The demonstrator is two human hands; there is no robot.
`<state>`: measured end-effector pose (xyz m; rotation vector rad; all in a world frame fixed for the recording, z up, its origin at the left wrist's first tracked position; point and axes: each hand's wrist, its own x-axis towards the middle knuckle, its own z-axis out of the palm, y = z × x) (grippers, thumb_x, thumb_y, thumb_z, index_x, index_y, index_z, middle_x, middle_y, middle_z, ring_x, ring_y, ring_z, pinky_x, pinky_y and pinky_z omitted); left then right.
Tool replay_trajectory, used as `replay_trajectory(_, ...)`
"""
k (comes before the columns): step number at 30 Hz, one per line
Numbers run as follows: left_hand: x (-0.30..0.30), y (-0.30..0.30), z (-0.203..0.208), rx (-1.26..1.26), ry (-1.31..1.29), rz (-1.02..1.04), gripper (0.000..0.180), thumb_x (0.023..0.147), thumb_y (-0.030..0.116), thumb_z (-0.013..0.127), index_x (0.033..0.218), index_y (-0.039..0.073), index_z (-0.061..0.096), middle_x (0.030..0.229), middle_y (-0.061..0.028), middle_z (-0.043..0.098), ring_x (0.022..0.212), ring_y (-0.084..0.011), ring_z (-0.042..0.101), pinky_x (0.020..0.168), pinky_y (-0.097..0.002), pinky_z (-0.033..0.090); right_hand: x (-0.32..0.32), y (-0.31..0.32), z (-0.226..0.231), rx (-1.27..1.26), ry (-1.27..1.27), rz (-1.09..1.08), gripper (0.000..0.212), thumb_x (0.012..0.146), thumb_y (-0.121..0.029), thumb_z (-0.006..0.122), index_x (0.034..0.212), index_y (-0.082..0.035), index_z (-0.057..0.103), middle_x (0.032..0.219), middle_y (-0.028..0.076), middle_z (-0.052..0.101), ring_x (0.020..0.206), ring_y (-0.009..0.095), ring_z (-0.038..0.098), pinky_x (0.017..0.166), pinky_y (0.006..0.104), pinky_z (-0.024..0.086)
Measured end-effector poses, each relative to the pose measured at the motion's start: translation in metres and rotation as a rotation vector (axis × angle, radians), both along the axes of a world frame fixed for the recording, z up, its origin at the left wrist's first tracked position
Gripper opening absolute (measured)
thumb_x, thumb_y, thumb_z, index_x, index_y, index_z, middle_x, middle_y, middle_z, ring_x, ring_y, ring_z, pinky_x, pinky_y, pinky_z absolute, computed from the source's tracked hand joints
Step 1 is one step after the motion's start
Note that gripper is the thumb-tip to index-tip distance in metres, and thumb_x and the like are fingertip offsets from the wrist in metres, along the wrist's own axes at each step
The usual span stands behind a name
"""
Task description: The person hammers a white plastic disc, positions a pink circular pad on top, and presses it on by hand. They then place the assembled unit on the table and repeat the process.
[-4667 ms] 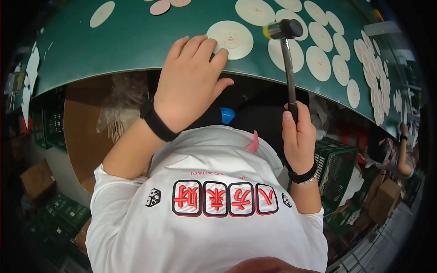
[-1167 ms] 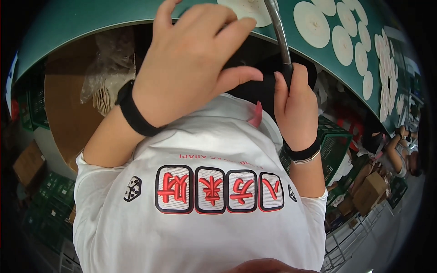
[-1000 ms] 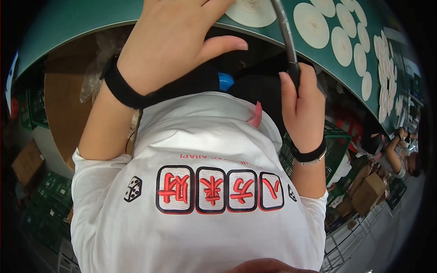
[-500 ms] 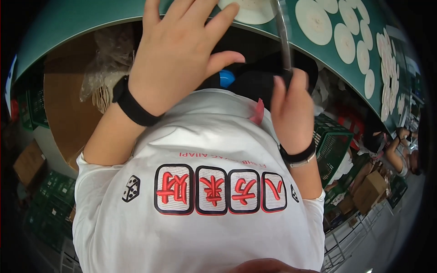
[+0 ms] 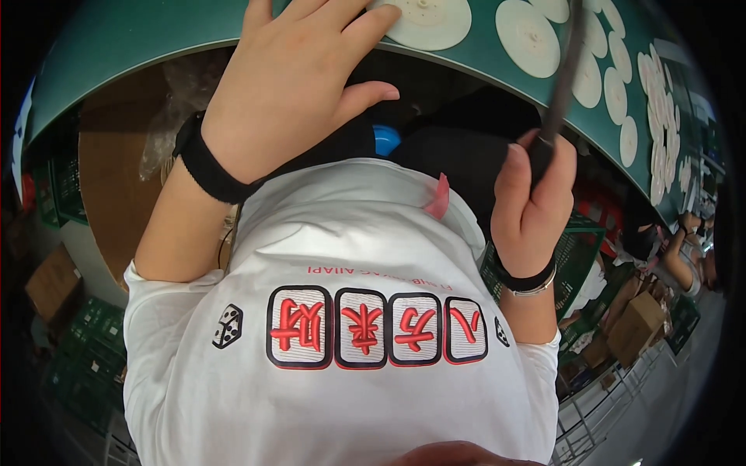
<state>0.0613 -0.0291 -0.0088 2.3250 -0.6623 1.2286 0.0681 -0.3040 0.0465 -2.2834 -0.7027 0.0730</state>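
Note:
My left hand (image 5: 284,101) is open above the near edge of the green table (image 5: 148,39), its fingers spread and the thumb apart. Its index fingertip overlaps the rim of a white flat disc (image 5: 427,23) with a small raised centre; whether they touch I cannot tell. The farther fingertips run out at the top of the picture. My right hand (image 5: 536,202) is closed round the black handle of a long narrow-bladed tool (image 5: 566,85). Its grey blade is blurred and points up past the discs, with the tip out of view; its exact kind is unclear.
Several more white discs (image 5: 528,37) lie across the table's right side, with overlapping rows (image 5: 660,124) farther right. Under the table are a cardboard box (image 5: 113,179) and a green crate (image 5: 579,248). Another person (image 5: 684,256) is at the far right.
My right hand has swung right with the tool, away from the nearest disc. The left hand has shifted slightly left. More of the nearest disc shows.

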Motion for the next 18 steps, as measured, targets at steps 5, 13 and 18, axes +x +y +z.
replay_trajectory(5,-0.029,-0.020,0.070,0.292,0.804,0.310,0.061,0.085,0.033,0.077,0.136,0.007,0.057,0.142,-0.0151,0.055,0.139,-0.0313,0.047,0.118,-0.0605,0.024,0.001,0.006,-0.016,-0.276,0.005,0.067,0.025,0.101,-0.009,0.062,0.119,0.001,0.048,0.069,0.018,0.059,0.059,0.038,0.063,0.054,0.0393,0.050)
replay_trajectory(13,-0.030,-0.028,0.063,0.278,0.732,0.356,0.058,0.080,0.024,0.080,0.132,0.008,0.059,0.133,-0.0124,0.057,0.132,-0.0290,0.051,0.117,-0.0604,0.026,-0.009,0.004,-0.009,-0.249,0.069,0.012,0.025,0.099,-0.009,0.064,0.115,-0.001,0.047,0.073,0.023,0.063,0.065,0.043,0.065,0.053,0.0471,0.049)
replay_trajectory(18,0.002,-0.023,0.012,0.031,0.175,0.238,0.054,0.079,0.020,0.080,0.129,0.009,0.061,0.121,-0.0088,0.060,0.121,-0.0255,0.056,0.115,-0.0599,0.028,-0.017,0.001,-0.011,-0.195,-0.061,-0.041,0.023,0.100,-0.010,0.064,0.114,-0.001,0.049,0.072,0.020,0.063,0.061,0.039,0.065,0.053,0.0418,0.050)
